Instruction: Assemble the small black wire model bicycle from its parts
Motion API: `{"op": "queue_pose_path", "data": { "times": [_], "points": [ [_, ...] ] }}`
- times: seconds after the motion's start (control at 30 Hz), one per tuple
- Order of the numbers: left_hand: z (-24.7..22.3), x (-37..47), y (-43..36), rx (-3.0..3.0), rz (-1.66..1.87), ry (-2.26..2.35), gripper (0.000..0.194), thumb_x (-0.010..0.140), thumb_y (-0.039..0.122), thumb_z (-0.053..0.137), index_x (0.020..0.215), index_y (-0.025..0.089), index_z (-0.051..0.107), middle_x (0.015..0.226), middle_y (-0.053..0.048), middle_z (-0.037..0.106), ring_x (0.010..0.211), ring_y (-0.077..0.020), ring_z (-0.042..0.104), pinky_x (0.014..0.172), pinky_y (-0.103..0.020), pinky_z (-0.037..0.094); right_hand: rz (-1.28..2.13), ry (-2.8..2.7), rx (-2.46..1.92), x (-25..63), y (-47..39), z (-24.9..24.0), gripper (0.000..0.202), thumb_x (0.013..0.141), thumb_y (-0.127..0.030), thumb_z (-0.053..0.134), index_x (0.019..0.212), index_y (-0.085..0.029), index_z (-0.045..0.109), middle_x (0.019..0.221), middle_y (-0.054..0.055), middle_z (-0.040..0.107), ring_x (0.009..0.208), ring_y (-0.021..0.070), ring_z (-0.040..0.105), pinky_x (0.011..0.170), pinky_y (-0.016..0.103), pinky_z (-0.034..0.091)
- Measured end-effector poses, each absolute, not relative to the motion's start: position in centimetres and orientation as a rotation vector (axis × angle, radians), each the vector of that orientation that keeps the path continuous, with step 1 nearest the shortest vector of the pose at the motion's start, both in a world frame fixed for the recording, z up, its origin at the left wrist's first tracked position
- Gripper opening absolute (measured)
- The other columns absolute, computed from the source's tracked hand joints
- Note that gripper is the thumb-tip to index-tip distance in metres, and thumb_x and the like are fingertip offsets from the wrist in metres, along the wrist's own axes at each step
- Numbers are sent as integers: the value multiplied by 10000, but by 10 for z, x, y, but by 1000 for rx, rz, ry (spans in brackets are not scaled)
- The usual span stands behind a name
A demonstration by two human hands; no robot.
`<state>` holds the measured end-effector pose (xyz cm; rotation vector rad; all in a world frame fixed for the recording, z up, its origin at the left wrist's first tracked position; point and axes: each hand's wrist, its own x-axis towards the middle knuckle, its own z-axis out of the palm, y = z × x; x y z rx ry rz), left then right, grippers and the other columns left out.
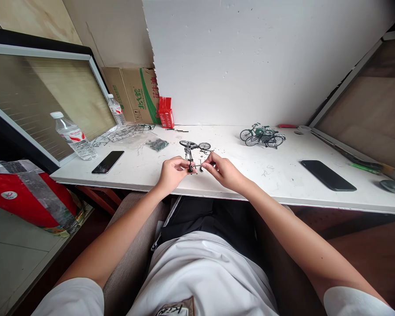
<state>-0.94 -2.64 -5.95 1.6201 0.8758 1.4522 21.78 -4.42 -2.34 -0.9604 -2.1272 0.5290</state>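
Single head-worn view, directed forward and down from above the wearer's lap: the white shirt (200, 272) occupies the near foreground, both hands (174, 174) (222, 170) lie mid-frame, and the desk (250, 175) and wall (233, 61) extend beyond.

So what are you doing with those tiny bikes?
The left hand and right hand hold small dark parts between their fingertips, just above the front of the white table. Loose little wheels lie just beyond them. Off to the right, toy bicycles stand close together. The parts are too small to name.
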Motion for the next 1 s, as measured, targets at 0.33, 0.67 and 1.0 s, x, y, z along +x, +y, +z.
{"op": "queue_pose_path", "data": {
  "times": [0.33, 0.67, 1.0],
  "points": [
    [-58, -8, -30, 1700, 1484, 948, 332, 712, 449, 952, 838, 167, 830, 904, -126, 797, 781, -238, 780, 712, -343, 620, 424, -2109, -1044, 214, -47, -24, 386, 1087, -563, 460, 861, -251, 453, 627, -50, 458, 540, 141, 369, 598, 293, 306],
    [-56, -8, -32, 1742, 1501, 989, 262, 722, 403, 943, 814, 181, 838, 879, -115, 804, 762, -227, 765, 670, -323, 568, 484, -2107, -1084, 215, -47, -23, 461, 1076, -639, 446, 834, -248, 473, 615, -20, 574, 539, 155, 473, 595, 289, 351],
    [-53, -7, -34, 1799, 1558, 977, 244, 715, 399, 952, 800, 198, 842, 852, -93, 786, 750, -205, 738, 628, -303, 547, 614, -2037, -1064, 212, -49, -23, 562, 1075, -688, 400, 810, -223, 569, 651, 13, 658, 614, 173, 620, 693, 310, 472]
  ]
}}
